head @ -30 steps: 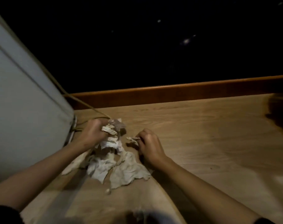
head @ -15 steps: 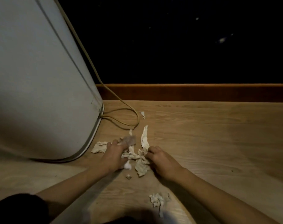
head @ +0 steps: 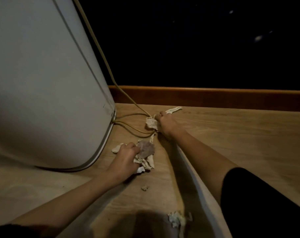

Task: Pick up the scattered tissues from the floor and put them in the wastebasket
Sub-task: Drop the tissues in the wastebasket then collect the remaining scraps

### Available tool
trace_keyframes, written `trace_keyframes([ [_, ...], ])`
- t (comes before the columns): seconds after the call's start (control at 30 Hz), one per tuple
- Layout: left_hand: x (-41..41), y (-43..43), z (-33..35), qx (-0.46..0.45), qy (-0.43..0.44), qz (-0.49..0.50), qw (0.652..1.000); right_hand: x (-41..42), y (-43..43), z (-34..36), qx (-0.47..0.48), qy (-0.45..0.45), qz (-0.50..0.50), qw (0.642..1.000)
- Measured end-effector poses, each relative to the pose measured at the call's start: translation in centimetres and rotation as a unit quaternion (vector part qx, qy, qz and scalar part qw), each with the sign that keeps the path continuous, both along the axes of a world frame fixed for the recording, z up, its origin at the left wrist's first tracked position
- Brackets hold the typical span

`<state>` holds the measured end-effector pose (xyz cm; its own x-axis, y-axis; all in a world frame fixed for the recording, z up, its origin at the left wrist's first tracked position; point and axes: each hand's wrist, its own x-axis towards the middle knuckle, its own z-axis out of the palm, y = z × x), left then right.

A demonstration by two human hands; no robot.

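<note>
the crumpled off-white paper tissues are still spread over the light wood-grain floor [head: 231, 143], so the gathering is only partly done. one wad of them [head: 145, 156] sits bunched under and beside the left hand [head: 124, 161], whose grip is curled shut on that wad, with a flat torn piece [head: 116, 148] lying just beside its knuckles. farther out, the right hand [head: 164, 124] has its grip closed on another crumpled tissue clump [head: 151, 123], right where the yellowish cable [head: 133, 133] loops across the floor; the clump touches or overlaps the cable, and i cannot tell which. a long thin twisted strip of tissue [head: 173, 109] lies just past the right fingertips, near the reddish-brown wooden skirting board [head: 214, 97]. a small loose scrap [head: 144, 187] lies between the two forearms, and a greenish-white crumpled tissue [head: 175, 219] rests near the bottom edge of the view.

judging from this, two handfuls are collected and at least four pieces are left on the floor. no open wastebasket is plainly visible; the tall grey-white rounded appliance or bin body [head: 43, 83] on the left stands just beside the mess, but whether it is the wastebasket cannot be told. nothing is visibly binned yet.
</note>
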<state>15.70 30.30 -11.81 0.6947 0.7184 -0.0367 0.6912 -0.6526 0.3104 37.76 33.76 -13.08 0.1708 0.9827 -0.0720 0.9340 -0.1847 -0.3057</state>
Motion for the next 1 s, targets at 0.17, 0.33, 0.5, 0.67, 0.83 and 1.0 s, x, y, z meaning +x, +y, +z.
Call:
trace_keyframes([
  [0.17, -1.5, -2.7, 0.2, -0.050, 0.053, -0.057, 0.996, -1.9, -3.9, -3.6, 0.109, 0.028, -0.025, 0.993],
  [0.33, -2.1, -6.7, -1.0, -0.051, 0.054, -0.160, 0.984, -1.0, -9.4, -3.6, 0.144, 0.021, 0.027, 0.989],
  [0.5, -1.3, -5.1, -1.2, -0.040, 0.046, -0.139, 0.988, 0.6, -13.9, -0.8, 0.096, 0.129, -0.006, 0.987],
  [0.67, -0.7, -2.8, -0.6, -0.045, 0.010, -0.108, 0.993, -2.1, -21.2, 2.1, 0.091, 0.232, 0.032, 0.968],
  [0.83, -0.6, -5.2, 0.1, -0.038, -0.014, -0.169, 0.985, -5.9, -27.6, -0.9, 0.048, 0.152, 0.183, 0.970],
  [1.0, -0.8, -7.0, -0.9, -0.049, 0.036, -0.210, 0.976, -6.2, -29.8, -3.1, 0.062, 0.079, 0.255, 0.962],
])
